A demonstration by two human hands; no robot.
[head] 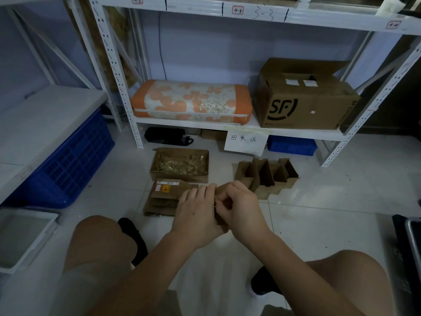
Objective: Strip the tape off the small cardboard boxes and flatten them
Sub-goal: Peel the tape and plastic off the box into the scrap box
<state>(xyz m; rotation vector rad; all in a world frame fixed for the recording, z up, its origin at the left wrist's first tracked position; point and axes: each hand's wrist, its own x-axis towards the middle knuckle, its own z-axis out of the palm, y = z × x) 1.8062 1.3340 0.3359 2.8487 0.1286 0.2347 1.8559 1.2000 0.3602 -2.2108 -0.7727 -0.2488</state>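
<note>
at the lower middle of the frame, the left hand [197, 209] gripped a small cardboard box [222, 202] while the right hand [240, 207] pinched at its edge, likely peeling tape; next, pull the strip free.

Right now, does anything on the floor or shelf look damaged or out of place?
Nothing on the floor stands out. On the shelf, the SF carton has its top flaps standing loosely open and its corners crumpled. The paper sign hangs slightly askew from the shelf edge.
</note>
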